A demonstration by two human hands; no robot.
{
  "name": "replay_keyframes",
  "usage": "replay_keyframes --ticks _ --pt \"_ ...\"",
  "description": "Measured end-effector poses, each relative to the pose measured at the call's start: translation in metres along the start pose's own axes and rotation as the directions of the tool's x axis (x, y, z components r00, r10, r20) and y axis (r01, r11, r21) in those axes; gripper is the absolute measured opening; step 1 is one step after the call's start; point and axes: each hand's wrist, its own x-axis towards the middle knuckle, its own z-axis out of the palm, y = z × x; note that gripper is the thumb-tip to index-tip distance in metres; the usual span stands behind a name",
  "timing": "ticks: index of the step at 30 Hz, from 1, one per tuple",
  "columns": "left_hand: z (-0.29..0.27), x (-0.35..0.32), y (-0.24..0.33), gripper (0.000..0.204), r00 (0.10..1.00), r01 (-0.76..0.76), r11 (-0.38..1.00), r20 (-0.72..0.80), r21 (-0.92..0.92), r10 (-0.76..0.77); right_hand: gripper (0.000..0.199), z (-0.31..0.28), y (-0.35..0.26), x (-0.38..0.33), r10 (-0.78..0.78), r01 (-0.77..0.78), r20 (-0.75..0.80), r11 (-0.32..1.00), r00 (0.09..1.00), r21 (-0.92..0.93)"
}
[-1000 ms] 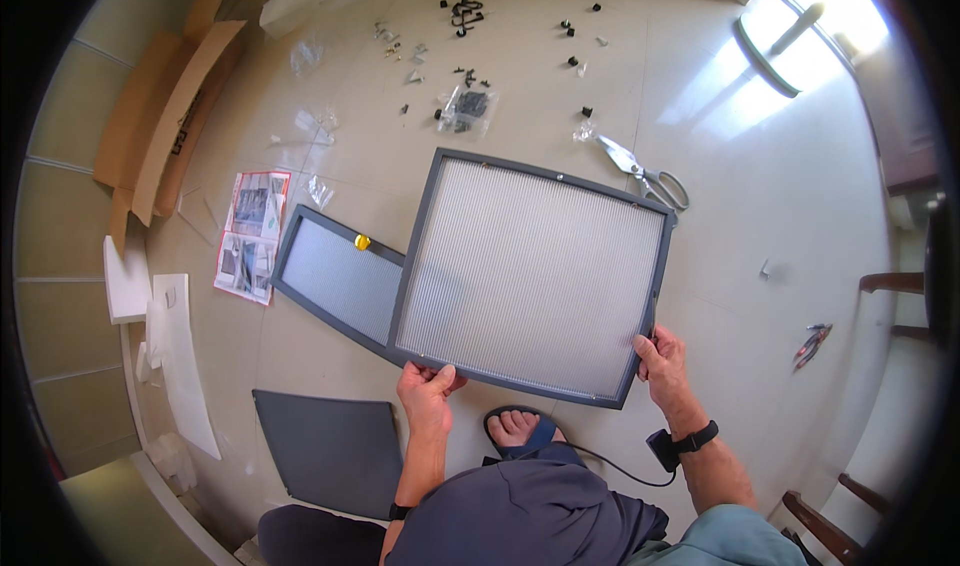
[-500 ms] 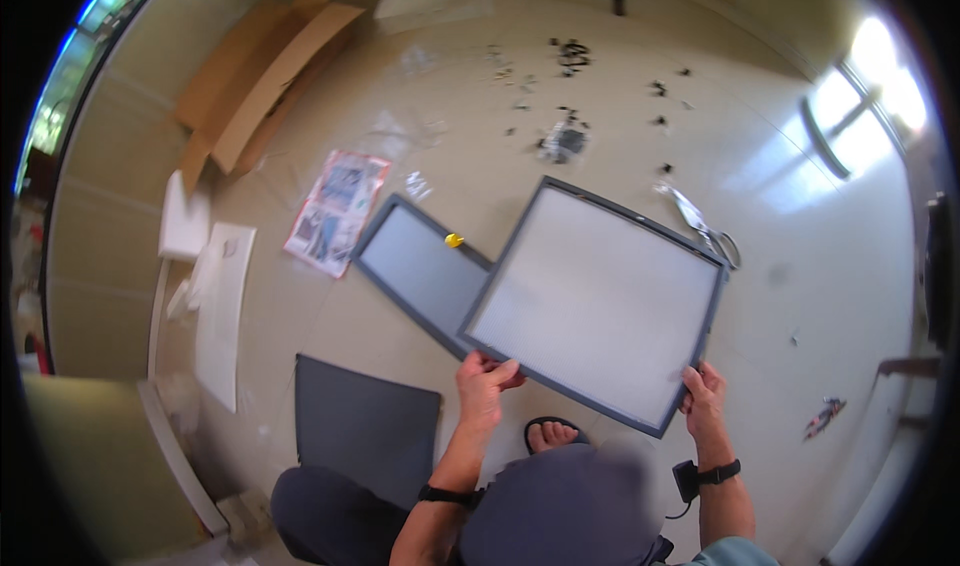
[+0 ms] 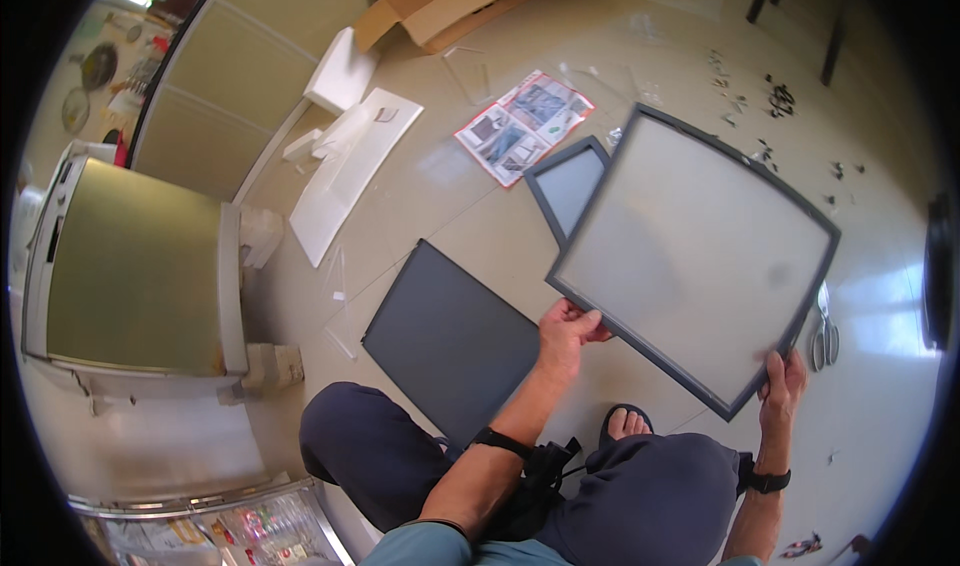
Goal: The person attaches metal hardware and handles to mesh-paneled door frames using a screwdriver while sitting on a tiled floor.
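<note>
I hold a large square panel (image 3: 690,251) with a dark grey frame and a pale translucent pane, lifted above the floor and tilted. My left hand (image 3: 566,328) grips its near left corner. My right hand (image 3: 783,386) grips its near right edge. Behind the panel's far left side a smaller dark-framed panel (image 3: 568,186) lies on the floor, partly hidden. A flat dark grey board (image 3: 450,341) lies on the floor to the left of my left hand. My knees and one sandalled foot (image 3: 626,424) show below the panel.
An illustrated leaflet (image 3: 522,126) lies beyond the small panel. White foam pieces (image 3: 345,171) and a cardboard box (image 3: 460,1) sit at the far left. Scissors (image 3: 826,334) lie at the right. Small screws and parts (image 3: 775,101) are scattered far right. A metal cabinet (image 3: 130,256) stands at left.
The view has swung left, bringing the metal cabinet and foam into sight. The large panel has come up off the floor in both hands and now tilts, covering more of the small panel.
</note>
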Motion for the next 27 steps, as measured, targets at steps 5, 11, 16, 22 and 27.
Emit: replay_keyframes --ticks 5,11,16,22,27 --pt "-0.079 0.011 0.055 0.013 0.973 -0.176 0.972 -0.176 -0.159 0.148 0.017 0.108 -0.052 0.05 -0.209 0.237 0.299 0.97 0.931 -0.061" --pt "-0.15 -0.014 0.113 0.04 0.927 -0.286 0.922 -0.317 -0.259 0.199 0.013 0.229 -0.09 0.041 -0.55 0.624 0.529 0.78 0.646 0.051" --pt "-0.183 -0.038 0.129 0.096 0.893 -0.248 0.932 -0.436 -0.265 0.113 0.029 0.276 -0.085 0.015 -0.663 0.76 0.652 0.618 0.367 0.202" --pt "-0.204 -0.045 0.115 0.089 0.839 -0.3 0.834 -0.544 -0.463 0.0 0.041 0.295 -0.066 -0.015 -0.738 0.828 0.664 0.444 0.12 0.343" --pt "-0.241 -0.046 0.08 0.053 0.906 -0.377 0.872 -0.32 -0.312 0.278 0.054 0.303 -0.049 -0.039 -0.826 0.861 0.563 0.258 -0.04 0.439"
